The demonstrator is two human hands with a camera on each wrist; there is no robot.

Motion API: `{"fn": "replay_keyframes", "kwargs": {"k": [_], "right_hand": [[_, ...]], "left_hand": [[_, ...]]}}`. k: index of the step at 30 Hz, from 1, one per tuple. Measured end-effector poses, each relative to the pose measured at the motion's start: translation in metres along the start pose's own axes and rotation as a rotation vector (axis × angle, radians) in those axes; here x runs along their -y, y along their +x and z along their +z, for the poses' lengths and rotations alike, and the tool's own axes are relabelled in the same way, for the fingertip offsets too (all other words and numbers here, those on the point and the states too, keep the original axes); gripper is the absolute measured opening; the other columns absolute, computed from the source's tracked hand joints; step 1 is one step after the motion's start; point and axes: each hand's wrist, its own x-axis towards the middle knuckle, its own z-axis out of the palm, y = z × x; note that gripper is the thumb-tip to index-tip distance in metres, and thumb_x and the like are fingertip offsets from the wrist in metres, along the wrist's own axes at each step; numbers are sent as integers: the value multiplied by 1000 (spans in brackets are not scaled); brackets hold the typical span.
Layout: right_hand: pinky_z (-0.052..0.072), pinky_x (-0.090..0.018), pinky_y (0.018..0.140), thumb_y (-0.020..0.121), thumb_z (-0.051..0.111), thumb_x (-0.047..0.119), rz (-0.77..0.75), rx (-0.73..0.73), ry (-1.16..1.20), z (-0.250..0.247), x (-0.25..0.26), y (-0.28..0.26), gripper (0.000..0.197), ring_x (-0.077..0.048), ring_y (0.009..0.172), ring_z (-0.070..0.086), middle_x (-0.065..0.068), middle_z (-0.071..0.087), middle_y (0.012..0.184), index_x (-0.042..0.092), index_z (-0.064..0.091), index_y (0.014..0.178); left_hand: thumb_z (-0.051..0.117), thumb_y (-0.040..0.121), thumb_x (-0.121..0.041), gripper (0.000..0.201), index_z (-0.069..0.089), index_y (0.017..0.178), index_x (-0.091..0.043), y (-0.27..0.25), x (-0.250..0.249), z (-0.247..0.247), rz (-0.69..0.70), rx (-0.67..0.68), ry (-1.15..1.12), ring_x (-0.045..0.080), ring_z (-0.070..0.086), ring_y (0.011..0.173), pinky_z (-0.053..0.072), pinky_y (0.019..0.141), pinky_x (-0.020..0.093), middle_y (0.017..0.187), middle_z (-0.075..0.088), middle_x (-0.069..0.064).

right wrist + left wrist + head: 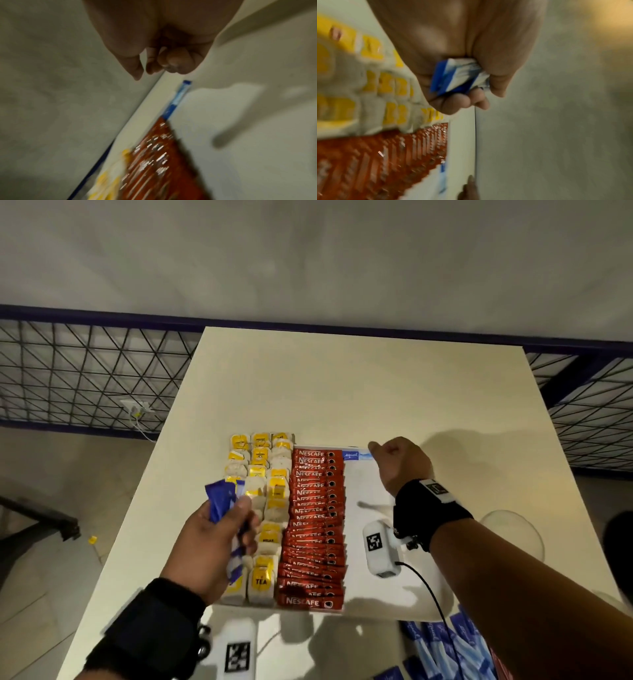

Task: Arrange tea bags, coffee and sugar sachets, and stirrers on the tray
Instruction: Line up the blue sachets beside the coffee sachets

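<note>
Starting the sugar column: left hand (219,537) grips a sachet bundle (222,503) over the tea bags (260,508); right hand (399,462), fingers curled, empty beside the first sachet (356,455) at the tray's (370,494) far edge; best lay each flush against the coffee (315,529).

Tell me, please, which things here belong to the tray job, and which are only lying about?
Belong: tray; tea bags; coffee sachets; blue sachet on the tray; blue sachets in the left hand; loose blue sachets.

Lying about: wall socket; yellow scrap on the floor.
</note>
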Motion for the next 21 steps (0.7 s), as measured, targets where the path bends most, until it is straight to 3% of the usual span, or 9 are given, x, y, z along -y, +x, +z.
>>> {"fn": "replay_keyframes", "kwargs": {"k": [2, 3, 5, 7, 9, 12, 15, 18, 21], "right_hand": [[36, -25, 63, 90, 57, 47, -132, 130, 141, 0, 21, -31, 27, -18, 73, 55, 5, 61, 75, 21, 60, 83], [40, -25, 62, 90, 58, 47, -182, 288, 207, 2, 31, -49, 28, -18, 68, 55, 1, 64, 76, 20, 62, 82], [47, -30, 58, 91, 56, 46, -229, 674, 271, 5, 44, -81, 27, -19, 63, 56, -7, 70, 86, 21, 64, 85], [48, -26, 55, 95, 51, 42, -307, 865, 286, 4, 50, -104, 26, -17, 63, 56, -3, 71, 89, 21, 65, 88], [48, -25, 56, 96, 51, 39, -382, 837, 353, 3, 52, -118, 27, -17, 61, 57, -3, 72, 86, 19, 66, 84], [47, -32, 57, 94, 58, 30, -307, 829, 550, 2, 51, -121, 22, -20, 55, 55, -5, 71, 74, 16, 66, 79], [45, -28, 54, 90, 64, 31, -300, 724, 455, -3, 46, -122, 20, -16, 51, 54, 1, 67, 66, 20, 64, 74], [40, -26, 57, 88, 65, 34, -323, 379, 414, -14, 42, -122, 18, -9, 55, 51, 8, 60, 64, 24, 59, 74], [38, -21, 57, 89, 65, 24, -388, 334, 566, -24, 48, -116, 11, 2, 52, 51, 16, 58, 63, 30, 62, 80]], "left_hand": [[52, 87, -31, 19, 47, 83, -14, 9, -7, 10, -73, 36, -433, 10, 41, 48, 42, 46, 23, 63, 48, 0], [50, 86, -34, 19, 46, 82, -15, 13, -10, 13, -74, 46, -580, 8, 41, 46, 44, 46, 22, 61, 47, -3], [47, 87, -37, 20, 45, 81, -17, 21, -13, 21, -42, 72, -743, 7, 45, 47, 50, 52, 23, 60, 47, -6], [45, 87, -38, 20, 44, 81, -19, 25, -13, 31, 1, 100, -783, 6, 47, 49, 53, 60, 24, 61, 48, -7], [45, 87, -40, 22, 44, 80, -19, 21, -15, 40, 10, 128, -749, 8, 48, 50, 56, 62, 27, 63, 48, -5], [39, 93, -45, 31, 49, 76, -21, 9, -18, 52, -1, 195, -614, 12, 53, 52, 48, 41, 25, 67, 49, -2], [32, 101, -36, 45, 59, 68, -21, -4, -22, 62, 44, 210, -596, 11, 59, 56, 50, 49, 27, 63, 56, -4], [46, 100, -23, 21, 51, 82, -13, -9, -20, 63, 112, 152, -389, 17, 51, 55, 48, 53, 29, 67, 52, 4], [62, 92, -10, 7, 55, 91, -11, -13, -11, 60, 192, 174, 31, 20, 49, 54, 41, 50, 30, 68, 54, 7]]}}
